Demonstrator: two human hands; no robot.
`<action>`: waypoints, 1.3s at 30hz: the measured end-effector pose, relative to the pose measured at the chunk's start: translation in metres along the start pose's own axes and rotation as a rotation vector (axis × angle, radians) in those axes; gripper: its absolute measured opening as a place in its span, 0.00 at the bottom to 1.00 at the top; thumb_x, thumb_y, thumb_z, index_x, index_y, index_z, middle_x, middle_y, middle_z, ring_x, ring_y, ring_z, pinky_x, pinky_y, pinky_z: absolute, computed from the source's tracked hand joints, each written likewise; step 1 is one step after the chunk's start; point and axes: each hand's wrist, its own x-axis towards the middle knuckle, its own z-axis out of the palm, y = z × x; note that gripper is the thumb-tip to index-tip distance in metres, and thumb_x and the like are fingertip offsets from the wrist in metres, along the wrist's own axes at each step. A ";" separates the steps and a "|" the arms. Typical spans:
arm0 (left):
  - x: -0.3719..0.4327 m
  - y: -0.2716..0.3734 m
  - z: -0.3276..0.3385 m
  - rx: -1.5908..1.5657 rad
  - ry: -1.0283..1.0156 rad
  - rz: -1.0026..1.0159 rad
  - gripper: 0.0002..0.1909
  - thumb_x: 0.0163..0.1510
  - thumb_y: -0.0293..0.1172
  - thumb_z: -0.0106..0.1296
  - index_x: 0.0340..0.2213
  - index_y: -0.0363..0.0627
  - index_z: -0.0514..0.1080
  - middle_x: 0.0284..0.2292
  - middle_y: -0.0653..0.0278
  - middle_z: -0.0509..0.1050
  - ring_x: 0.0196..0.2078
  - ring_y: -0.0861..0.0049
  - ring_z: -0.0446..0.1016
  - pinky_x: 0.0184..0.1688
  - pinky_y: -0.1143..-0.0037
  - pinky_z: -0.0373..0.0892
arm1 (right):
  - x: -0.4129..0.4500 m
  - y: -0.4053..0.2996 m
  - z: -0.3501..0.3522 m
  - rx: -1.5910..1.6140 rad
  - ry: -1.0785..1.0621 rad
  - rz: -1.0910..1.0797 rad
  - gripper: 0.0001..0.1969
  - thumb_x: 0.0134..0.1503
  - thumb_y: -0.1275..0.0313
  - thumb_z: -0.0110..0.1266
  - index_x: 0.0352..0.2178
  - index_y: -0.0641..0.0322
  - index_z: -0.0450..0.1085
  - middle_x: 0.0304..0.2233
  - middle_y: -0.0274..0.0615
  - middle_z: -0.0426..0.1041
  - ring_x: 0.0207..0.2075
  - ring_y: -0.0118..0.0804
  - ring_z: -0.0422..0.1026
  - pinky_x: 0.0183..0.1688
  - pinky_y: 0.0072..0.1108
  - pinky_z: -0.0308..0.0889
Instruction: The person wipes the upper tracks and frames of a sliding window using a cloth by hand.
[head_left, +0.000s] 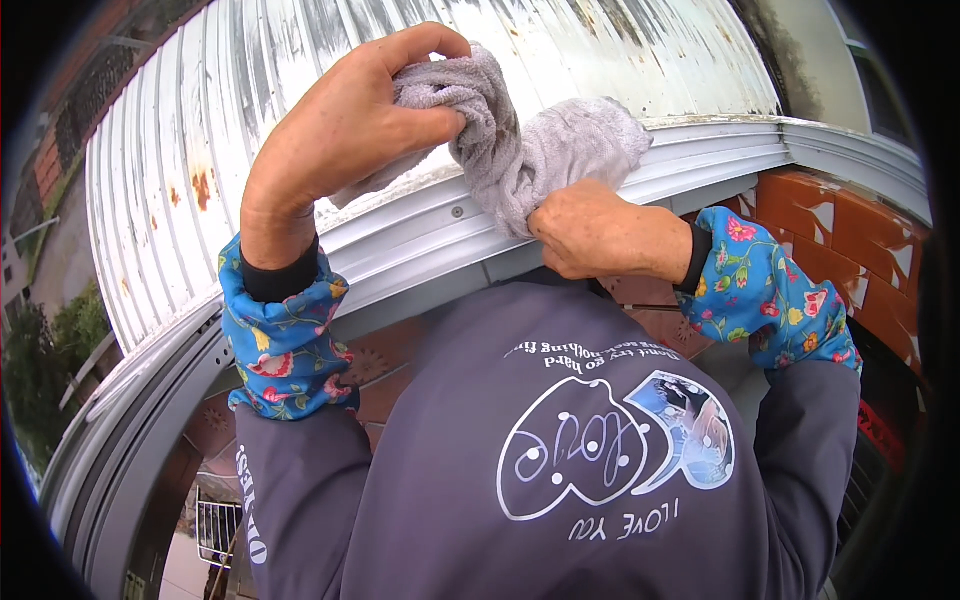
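A greyish cloth (491, 135), bunched and twisted, hangs between my two hands over the aluminium window track (450, 217). My left hand (360, 112) grips its upper left part, with the thumb in front and the fingers curled over the top. Lower and to the right, my right hand (592, 229) is closed in a fist around the cloth's bottom fold. A loose part of the cloth spreads out above my right hand, beside the outer edge of the track. Blue floral sleeve covers (285, 337) are on both forearms.
Beyond the track lies a white corrugated metal roof (247, 97) with rust stains. Brown wall tiles (832, 225) stand at the right. A sliding window frame (157, 420) curves down the left, near a white wire rack (217, 529). Outside at far left are shrubs (79, 319).
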 end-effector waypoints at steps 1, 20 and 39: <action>-0.008 0.000 -0.003 0.023 0.016 -0.017 0.23 0.45 0.25 0.57 0.45 0.44 0.68 0.32 0.66 0.72 0.32 0.83 0.71 0.34 0.83 0.70 | 0.012 -0.010 0.007 0.015 0.133 -0.100 0.07 0.41 0.72 0.51 0.16 0.66 0.68 0.17 0.54 0.70 0.21 0.55 0.72 0.24 0.37 0.67; -0.140 0.007 0.026 -0.310 0.518 -0.229 0.21 0.45 0.21 0.54 0.44 0.38 0.66 0.34 0.66 0.73 0.37 0.85 0.68 0.40 0.82 0.67 | 0.044 -0.022 -0.028 0.385 -0.359 -0.304 0.12 0.54 0.70 0.41 0.30 0.68 0.68 0.22 0.46 0.73 0.23 0.41 0.72 0.28 0.31 0.66; -0.175 0.010 0.044 -0.153 0.923 -0.324 0.21 0.45 0.20 0.55 0.43 0.38 0.66 0.33 0.65 0.72 0.35 0.82 0.70 0.38 0.80 0.68 | 0.113 -0.048 0.008 -0.148 0.717 -0.926 0.12 0.45 0.71 0.52 0.33 0.60 0.64 0.36 0.44 0.64 0.38 0.43 0.66 0.42 0.29 0.59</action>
